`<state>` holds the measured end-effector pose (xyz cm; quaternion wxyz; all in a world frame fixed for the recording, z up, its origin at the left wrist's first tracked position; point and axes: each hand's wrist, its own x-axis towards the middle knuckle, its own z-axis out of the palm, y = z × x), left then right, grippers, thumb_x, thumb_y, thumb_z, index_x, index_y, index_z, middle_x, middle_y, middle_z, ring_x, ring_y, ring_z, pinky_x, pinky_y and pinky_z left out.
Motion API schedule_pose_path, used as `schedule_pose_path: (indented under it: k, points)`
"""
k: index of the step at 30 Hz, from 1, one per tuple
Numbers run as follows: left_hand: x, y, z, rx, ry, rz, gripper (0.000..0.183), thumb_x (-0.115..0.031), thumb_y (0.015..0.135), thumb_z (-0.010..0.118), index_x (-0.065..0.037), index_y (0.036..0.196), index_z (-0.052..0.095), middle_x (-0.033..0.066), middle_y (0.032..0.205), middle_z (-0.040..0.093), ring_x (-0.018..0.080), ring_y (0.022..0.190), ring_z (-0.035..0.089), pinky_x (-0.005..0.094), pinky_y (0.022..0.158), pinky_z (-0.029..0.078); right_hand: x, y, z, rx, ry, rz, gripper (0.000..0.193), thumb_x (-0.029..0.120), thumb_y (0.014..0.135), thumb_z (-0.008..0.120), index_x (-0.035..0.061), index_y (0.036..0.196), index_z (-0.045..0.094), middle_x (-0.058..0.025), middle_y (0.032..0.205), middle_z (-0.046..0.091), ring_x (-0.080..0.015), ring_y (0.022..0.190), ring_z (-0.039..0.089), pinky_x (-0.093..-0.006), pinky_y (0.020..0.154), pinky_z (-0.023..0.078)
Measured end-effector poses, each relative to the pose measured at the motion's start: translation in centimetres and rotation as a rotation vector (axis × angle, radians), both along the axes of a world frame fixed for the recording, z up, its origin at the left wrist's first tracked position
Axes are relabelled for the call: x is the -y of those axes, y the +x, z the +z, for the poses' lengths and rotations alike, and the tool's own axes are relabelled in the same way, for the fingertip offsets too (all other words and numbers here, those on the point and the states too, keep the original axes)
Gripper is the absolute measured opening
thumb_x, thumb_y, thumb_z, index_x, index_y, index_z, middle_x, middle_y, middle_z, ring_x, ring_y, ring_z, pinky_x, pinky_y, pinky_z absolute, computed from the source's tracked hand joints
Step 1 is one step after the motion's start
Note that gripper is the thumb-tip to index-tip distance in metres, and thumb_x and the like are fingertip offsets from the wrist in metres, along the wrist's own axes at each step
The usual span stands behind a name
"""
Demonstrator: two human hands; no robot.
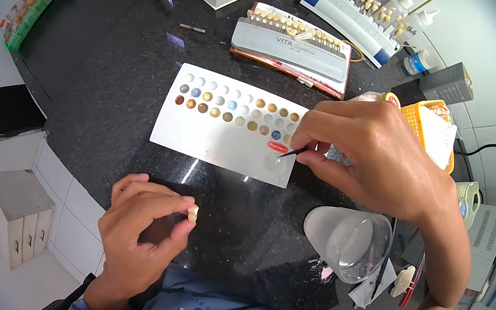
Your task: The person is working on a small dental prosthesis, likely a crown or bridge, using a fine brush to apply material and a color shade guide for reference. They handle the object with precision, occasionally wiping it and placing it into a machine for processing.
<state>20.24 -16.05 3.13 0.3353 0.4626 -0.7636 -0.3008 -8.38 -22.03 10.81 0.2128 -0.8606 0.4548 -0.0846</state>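
Thumb and forefinger of the left hand (149, 224) pinch a small, cream-coloured, tooth-like piece (193, 213) above the speckled black countertop (99, 112), a grip seemingly meant to leave much of its surface bare; the other fingers curl loosely. Farther right and forward, a flat white rectangular palette (199, 137) with rows of round, partly coloured wells lies presumably within reach of both hands. At its near right corner, the right hand (365, 154) pinches a slim black pointed tool (293, 153), probably for fine control; whether the tip touches cannot be told. Nearer the body, a clear round cup (318, 230) stands, likely for convenience.
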Motion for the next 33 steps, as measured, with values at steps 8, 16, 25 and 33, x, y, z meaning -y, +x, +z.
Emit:
schedule_pose_path:
  k: [8,16,25,33]
  points:
    - [-0.8,0.0,0.2,-0.126,0.086,-0.013,0.028,0.003,0.070,0.079,-0.002,0.097,0.071,0.0077,0.083,0.071,0.0213,0.082,0.065,0.0334,0.081,0.049,0.2,0.3,-0.1,-0.020,0.032,0.020,0.014,-0.001,0.076,0.073,0.0021,0.089,0.068,-0.0113,0.083,0.070,-0.0295,0.077,0.069,-0.0380,0.069,0.054]
    - [-1.5,-0.3,0.1,-0.219,0.146,-0.074,0.032,0.007,0.072,0.079,0.001,0.102,0.071,0.0098,0.088,0.073,0.0222,0.079,0.068,0.0300,0.069,0.054,0.0,0.2,0.4,-0.001,0.027,0.004,0.014,-0.002,0.075,0.073,0.0011,0.088,0.068,-0.0118,0.083,0.069,-0.0297,0.077,0.069,-0.0380,0.070,0.055]
    - [-1.8,-1.1,-0.3,-0.263,0.204,-0.084,0.033,0.008,0.072,0.080,0.001,0.103,0.071,0.0118,0.089,0.073,0.0180,0.074,0.071,0.0261,0.062,0.055,0.9,0.4,1.3,0.060,-0.168,-0.102,0.013,-0.001,0.079,0.071,0.0020,0.091,0.070,-0.0091,0.083,0.070,-0.0208,0.072,0.069,-0.0306,0.058,0.053]
    - [-1.5,-1.2,-0.3,-0.212,0.210,-0.050,0.030,0.007,0.073,0.080,0.001,0.101,0.071,0.0118,0.088,0.073,0.0183,0.073,0.072,0.0256,0.062,0.056,2.0,0.2,0.7,0.118,-0.230,-0.165,0.013,0.000,0.081,0.070,0.0009,0.093,0.071,-0.0093,0.084,0.069,-0.0171,0.067,0.066,-0.0273,0.056,0.051]
